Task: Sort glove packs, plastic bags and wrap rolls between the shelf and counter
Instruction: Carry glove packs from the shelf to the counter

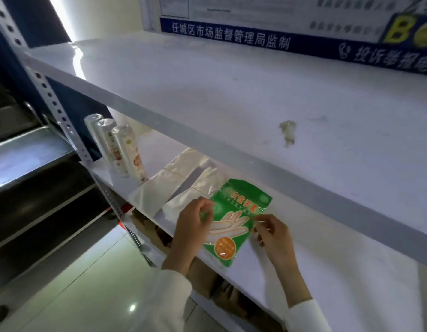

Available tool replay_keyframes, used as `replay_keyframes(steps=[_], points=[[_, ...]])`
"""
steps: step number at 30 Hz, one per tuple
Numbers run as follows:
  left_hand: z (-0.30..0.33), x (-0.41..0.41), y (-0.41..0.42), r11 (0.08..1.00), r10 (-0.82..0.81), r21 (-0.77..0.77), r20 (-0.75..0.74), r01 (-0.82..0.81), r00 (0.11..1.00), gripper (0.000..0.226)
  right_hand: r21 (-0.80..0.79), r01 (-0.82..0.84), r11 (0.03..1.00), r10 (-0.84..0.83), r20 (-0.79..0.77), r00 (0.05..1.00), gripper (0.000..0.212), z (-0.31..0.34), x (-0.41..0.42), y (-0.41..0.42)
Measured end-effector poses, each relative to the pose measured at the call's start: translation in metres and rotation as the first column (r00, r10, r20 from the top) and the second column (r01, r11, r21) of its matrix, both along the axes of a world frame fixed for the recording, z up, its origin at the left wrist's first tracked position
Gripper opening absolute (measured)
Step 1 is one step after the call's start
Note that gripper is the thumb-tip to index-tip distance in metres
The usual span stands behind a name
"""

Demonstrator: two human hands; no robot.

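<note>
A green glove pack [234,221] with a printed hand on it lies on the middle white shelf [327,267]. My left hand [191,226] pinches its left edge and my right hand [272,233] pinches its right edge. To the left of the pack, two bundles of clear plastic bags [164,185] lie flat on the same shelf. Further left, three wrap rolls [121,149] lie side by side near the shelf's end.
The top shelf [207,97] overhangs the middle one and bears a small crumpled scrap [288,136]. A blue sign [231,37] hangs on the wall behind. A perforated metal upright [51,97] stands at left, with steel counters [28,149] beyond. Brown items [207,276] sit on the shelf below.
</note>
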State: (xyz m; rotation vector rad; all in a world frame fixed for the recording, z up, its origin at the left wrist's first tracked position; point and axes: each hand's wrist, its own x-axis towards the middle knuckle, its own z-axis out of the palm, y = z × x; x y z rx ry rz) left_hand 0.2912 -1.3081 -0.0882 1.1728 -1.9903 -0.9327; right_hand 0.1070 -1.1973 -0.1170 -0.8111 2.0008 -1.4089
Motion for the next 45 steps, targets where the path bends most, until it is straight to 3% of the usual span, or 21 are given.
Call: replay_keyframes(steps=[6,15,19,25,32,38,45], points=[[-0.008,-0.012,-0.023,0.973,-0.209,0.123,0.132,0.193,0.969,0.040,0.086,0.130,0.988,-0.134,0.042,0.990,0.014,-0.013,0.005,-0.003],[-0.015,-0.015,-0.017,0.971,-0.231,0.096,0.172,0.218,0.957,0.042,0.059,0.424,0.904,-0.423,0.273,0.864,0.018,-0.019,0.044,-0.012],[-0.016,-0.012,-0.019,0.968,-0.241,0.100,0.117,0.230,0.964,0.039,0.048,0.469,0.882,-0.451,0.374,0.810,0.025,-0.014,0.064,-0.021],[-0.012,-0.005,-0.025,0.928,-0.330,0.198,0.053,0.315,0.942,0.045,0.016,0.525,0.851,-0.522,0.135,0.842,0.038,-0.007,0.084,-0.025],[-0.015,0.001,-0.024,0.857,-0.456,0.236,-0.065,0.457,0.888,0.043,-0.151,0.568,0.809,-0.509,0.302,0.806,0.041,0.000,0.088,0.007],[-0.026,-0.007,-0.014,0.722,-0.508,0.367,-0.294,0.587,0.809,0.042,-0.237,0.600,0.764,-0.521,0.323,0.790,0.043,0.018,0.096,0.053],[-0.020,-0.015,0.026,0.418,-0.436,0.535,-0.591,0.734,0.679,0.052,-0.279,0.643,0.714,-0.530,0.386,0.755,0.049,0.031,0.107,0.116]])
